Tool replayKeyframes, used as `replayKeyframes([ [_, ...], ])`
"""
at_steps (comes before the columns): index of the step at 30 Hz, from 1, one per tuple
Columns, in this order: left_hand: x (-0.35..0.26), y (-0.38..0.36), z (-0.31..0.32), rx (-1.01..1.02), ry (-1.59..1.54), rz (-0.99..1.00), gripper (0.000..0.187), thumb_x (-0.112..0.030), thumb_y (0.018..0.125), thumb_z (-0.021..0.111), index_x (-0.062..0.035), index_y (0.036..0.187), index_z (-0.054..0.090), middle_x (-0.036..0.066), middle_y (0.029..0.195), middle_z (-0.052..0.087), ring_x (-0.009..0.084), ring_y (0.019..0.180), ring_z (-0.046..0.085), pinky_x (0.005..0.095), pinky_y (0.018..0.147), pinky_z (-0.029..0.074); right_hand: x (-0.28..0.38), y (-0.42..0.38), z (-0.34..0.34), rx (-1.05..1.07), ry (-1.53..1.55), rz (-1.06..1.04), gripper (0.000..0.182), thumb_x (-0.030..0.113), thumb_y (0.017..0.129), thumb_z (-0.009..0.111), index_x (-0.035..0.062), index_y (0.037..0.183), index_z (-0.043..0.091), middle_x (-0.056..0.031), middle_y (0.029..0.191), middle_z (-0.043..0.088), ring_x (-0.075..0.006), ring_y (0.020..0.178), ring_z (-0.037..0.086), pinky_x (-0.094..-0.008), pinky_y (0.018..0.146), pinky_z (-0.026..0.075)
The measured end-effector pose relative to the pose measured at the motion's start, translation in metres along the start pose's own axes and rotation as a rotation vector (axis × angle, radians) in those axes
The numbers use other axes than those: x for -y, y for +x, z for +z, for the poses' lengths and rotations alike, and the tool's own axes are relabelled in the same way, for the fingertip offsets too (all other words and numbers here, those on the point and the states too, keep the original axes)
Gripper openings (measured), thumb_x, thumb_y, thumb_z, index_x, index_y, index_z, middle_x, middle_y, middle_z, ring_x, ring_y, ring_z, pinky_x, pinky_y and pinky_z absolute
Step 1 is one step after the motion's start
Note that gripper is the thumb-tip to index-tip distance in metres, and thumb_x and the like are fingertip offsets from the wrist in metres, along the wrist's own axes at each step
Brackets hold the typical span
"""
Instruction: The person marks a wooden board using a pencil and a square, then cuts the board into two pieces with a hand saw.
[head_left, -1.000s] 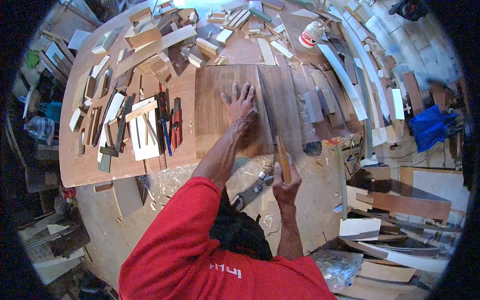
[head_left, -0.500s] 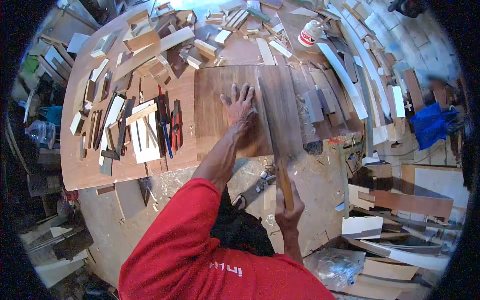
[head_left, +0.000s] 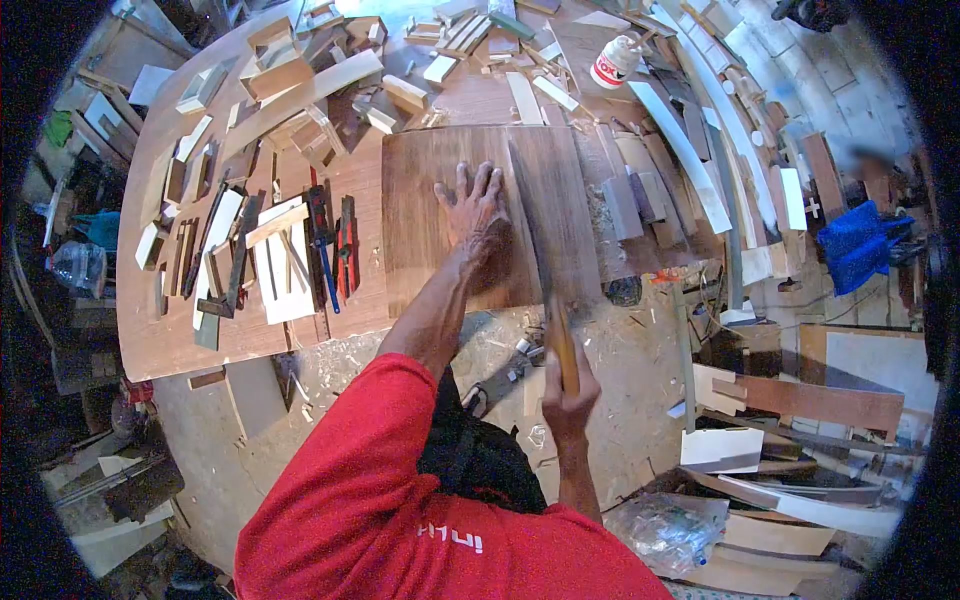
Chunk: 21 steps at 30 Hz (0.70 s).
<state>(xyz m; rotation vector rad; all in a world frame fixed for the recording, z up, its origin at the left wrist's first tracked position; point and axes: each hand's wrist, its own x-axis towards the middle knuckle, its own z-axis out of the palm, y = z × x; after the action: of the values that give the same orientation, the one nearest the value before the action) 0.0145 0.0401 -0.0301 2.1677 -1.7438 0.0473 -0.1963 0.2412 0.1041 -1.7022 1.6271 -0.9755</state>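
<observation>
My left hand (head_left: 472, 210) lies flat with fingers spread on a brown wooden board (head_left: 420, 240) at the table's near edge. Below that edge, my right hand (head_left: 570, 392) is wrapped round the long wooden handle of a handsaw (head_left: 563, 345). Its narrow dark blade runs away from me along a straight line in the board, to the right of my left hand. The blade is partly blurred, and its teeth cannot be made out.
Left of the board lie red-and-black clamps (head_left: 346, 245), a white panel (head_left: 287, 275) and wood strips. Wooden box pieces (head_left: 275, 65) and offcuts cover the far side. A white glue bottle (head_left: 615, 62) stands at the back right. Small wood blocks (head_left: 622, 208) sit right of the board.
My right hand and the handsaw have moved a little forward, toward the board. The left hand keeps its place on the board. The whole view has shifted slightly.
</observation>
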Motion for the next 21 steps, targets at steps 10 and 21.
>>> replayKeyframes([
  [10,0.010,0.000,0.011,-0.032,-0.046,0.004,0.058,-0.034,0.081,0.063,-0.0256,0.137,0.047,-0.004,0.150,0.036,0.0301,0.142,0.025,0.0730,0.106,0.010,-0.006,0.020,0.012,0.070,0.107,0.112,0.038,0.014,0.089,0.062,-0.0040,0.122,0.058,-0.0081,0.085,0.065,-0.0109,0.076,0.059,-0.0272,0.070,0.050],
  [21,-0.003,-0.096,-0.079,0.273,-0.159,0.326,0.080,-0.054,0.081,0.062,-0.0181,0.146,0.034,0.008,0.157,0.020,0.0346,0.146,0.010,0.0752,0.105,0.005,0.026,0.055,-0.015,0.089,0.176,-0.024,0.034,0.012,0.091,0.060,-0.0032,0.121,0.059,-0.0081,0.097,0.066,-0.0128,0.085,0.061,-0.0272,0.076,0.050],
])
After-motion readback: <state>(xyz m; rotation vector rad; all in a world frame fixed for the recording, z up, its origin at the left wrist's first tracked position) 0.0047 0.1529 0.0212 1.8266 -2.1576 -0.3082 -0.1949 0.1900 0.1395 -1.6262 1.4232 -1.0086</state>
